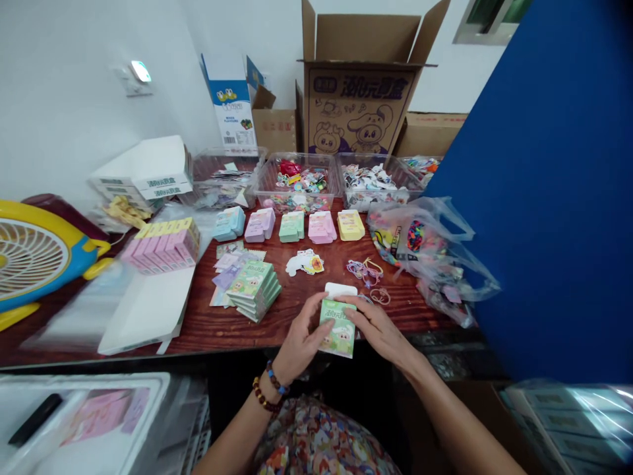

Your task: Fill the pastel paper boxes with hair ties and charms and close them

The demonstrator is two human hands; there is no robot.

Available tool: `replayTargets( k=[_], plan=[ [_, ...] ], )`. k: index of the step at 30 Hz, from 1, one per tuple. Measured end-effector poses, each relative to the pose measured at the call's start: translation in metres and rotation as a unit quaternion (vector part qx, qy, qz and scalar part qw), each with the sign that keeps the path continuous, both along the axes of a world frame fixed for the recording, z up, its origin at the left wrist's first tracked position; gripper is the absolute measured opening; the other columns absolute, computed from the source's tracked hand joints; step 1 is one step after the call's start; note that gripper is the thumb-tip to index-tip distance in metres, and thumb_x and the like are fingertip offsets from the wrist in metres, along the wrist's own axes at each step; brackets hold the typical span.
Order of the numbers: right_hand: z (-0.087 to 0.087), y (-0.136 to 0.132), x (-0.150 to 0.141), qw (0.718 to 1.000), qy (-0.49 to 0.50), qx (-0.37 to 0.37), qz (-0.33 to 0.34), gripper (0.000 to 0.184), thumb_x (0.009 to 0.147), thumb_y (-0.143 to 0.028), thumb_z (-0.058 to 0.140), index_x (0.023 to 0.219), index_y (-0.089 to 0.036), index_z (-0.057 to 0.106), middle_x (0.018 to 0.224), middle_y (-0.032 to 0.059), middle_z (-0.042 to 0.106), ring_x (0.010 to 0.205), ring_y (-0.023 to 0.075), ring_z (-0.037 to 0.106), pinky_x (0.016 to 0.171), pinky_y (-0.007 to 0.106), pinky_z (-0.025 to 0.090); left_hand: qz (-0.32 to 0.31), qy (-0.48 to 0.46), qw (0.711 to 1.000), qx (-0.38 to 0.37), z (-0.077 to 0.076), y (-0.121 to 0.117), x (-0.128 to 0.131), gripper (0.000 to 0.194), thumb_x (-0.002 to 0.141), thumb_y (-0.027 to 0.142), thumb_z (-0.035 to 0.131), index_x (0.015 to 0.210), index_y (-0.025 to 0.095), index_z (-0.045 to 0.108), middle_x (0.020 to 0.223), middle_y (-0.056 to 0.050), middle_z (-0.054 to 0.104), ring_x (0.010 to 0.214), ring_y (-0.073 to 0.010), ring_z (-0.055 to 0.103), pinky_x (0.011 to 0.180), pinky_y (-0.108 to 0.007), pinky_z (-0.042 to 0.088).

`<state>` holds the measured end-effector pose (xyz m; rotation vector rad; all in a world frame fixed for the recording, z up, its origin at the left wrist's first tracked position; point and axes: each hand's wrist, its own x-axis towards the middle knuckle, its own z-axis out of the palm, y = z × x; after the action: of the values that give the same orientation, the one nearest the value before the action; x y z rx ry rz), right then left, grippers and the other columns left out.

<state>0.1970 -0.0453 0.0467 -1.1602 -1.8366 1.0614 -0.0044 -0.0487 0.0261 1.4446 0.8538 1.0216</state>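
Note:
A small green printed box [338, 333] with a raised white flap at its top is between my two hands at the table's front edge. My left hand [304, 333] grips its left side, thumb on the front. My right hand [376, 324] holds its upper right side, fingers near the flap. To the left lies a stack of green boxes [254, 287] beside loose printed cards [230, 274]. Beyond the held box are a small pile of cut-out stickers [304, 262] and several hair ties [366, 270]. A row of folded boxes in different colours, among them a yellow one [351, 225], stands behind.
Clear plastic bins [297, 201] of small items line the back, before a large open carton [356, 99]. A plastic bag [420, 237] sits right, near a blue panel [544, 198]. Pink boxes [161, 247], a yellow fan [34, 257] and a white foam box [163, 409] are left.

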Motion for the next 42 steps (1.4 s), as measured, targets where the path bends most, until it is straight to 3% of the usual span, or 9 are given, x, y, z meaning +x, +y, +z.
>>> replayTargets(
  k=[5,10,14,17,19,23,29,36,42],
  plan=[
    [-0.007,-0.009,-0.007,0.993,0.098,-0.066,-0.02,0.039,0.094,-0.04,0.056,0.13,-0.027,0.052,0.105,0.0038,0.068,0.089,0.0176,0.065,0.073,0.028,0.053,-0.043,-0.062,0.993,-0.091,0.005,-0.004,-0.012,0.043,0.087,0.031,0.066,0.126,0.022,0.049,0.123,-0.008,0.065,0.109,-0.0224,0.064,0.091,-0.033,0.052],
    [-0.005,-0.018,-0.016,0.98,0.161,-0.101,-0.056,0.024,0.087,-0.044,0.065,0.095,-0.023,0.058,0.078,-0.0003,0.064,0.062,0.0137,0.06,0.052,0.023,0.05,-0.044,-0.069,0.991,-0.105,0.013,-0.009,-0.019,0.048,0.081,0.031,0.073,0.123,0.02,0.052,0.114,-0.008,0.069,0.102,-0.0213,0.066,0.088,-0.034,0.053],
    [0.003,-0.023,-0.015,0.991,0.121,-0.043,-0.035,0.026,0.09,-0.043,0.061,0.077,-0.02,0.059,0.076,0.0006,0.057,0.059,0.0126,0.056,0.047,0.022,0.047,-0.072,-0.056,0.991,-0.095,0.015,-0.015,-0.023,0.04,0.081,0.031,0.074,0.115,0.019,0.056,0.105,-0.006,0.071,0.094,-0.0195,0.068,0.084,-0.032,0.054],
    [0.006,-0.026,-0.015,0.996,0.081,0.018,-0.038,0.028,0.091,-0.04,0.06,0.073,-0.019,0.059,0.082,0.0035,0.058,0.07,0.0145,0.057,0.052,0.022,0.048,-0.072,-0.049,0.993,-0.079,0.017,-0.022,-0.023,0.038,0.083,0.03,0.072,0.115,0.02,0.055,0.104,-0.005,0.07,0.095,-0.0188,0.067,0.084,-0.031,0.053],
    [0.007,-0.027,-0.015,0.995,0.08,0.025,-0.049,0.018,0.091,-0.038,0.06,0.093,-0.021,0.064,0.088,0.0041,0.063,0.077,0.0162,0.061,0.063,0.025,0.051,-0.052,-0.038,0.996,-0.067,0.02,-0.027,-0.023,0.038,0.084,0.03,0.07,0.117,0.021,0.054,0.106,-0.005,0.07,0.097,-0.0191,0.067,0.086,-0.03,0.053],
    [0.012,-0.029,-0.016,0.996,0.049,0.047,-0.049,0.039,0.092,-0.037,0.059,0.13,-0.026,0.055,0.104,0.0048,0.068,0.086,0.0177,0.063,0.075,0.028,0.05,-0.024,-0.019,0.998,-0.048,0.029,-0.035,-0.023,0.038,0.086,0.032,0.067,0.12,0.022,0.053,0.108,-0.005,0.069,0.096,-0.0192,0.067,0.086,-0.03,0.053],
    [0.023,-0.026,-0.015,0.997,-0.001,0.07,-0.02,0.039,0.093,-0.037,0.058,0.13,-0.025,0.055,0.104,0.005,0.068,0.088,0.0191,0.064,0.076,0.029,0.05,-0.042,0.03,0.999,-0.011,0.04,-0.037,-0.032,0.036,0.088,0.031,0.064,0.122,0.023,0.055,0.116,-0.005,0.067,0.102,-0.0199,0.065,0.09,-0.03,0.051],
    [0.032,-0.03,-0.026,0.984,-0.007,0.176,0.014,0.016,0.097,-0.028,0.051,0.096,-0.022,0.066,0.102,0.0073,0.068,0.095,0.0191,0.064,0.083,0.031,0.047,-0.008,0.012,1.0,-0.013,0.037,-0.042,-0.033,0.035,0.088,0.029,0.064,0.117,0.024,0.046,0.102,-0.002,0.067,0.092,-0.017,0.065,0.083,-0.029,0.052],
    [0.047,-0.025,-0.024,0.999,0.021,0.031,0.021,0.027,0.095,-0.038,0.055,0.091,-0.017,0.071,0.095,0.0057,0.073,0.085,0.0171,0.066,0.075,0.027,0.049,-0.02,-0.004,1.0,-0.014,0.035,-0.044,-0.034,0.036,0.087,0.024,0.066,0.113,0.024,0.04,0.101,-0.002,0.067,0.093,-0.0164,0.064,0.086,-0.031,0.05]
  ],
)
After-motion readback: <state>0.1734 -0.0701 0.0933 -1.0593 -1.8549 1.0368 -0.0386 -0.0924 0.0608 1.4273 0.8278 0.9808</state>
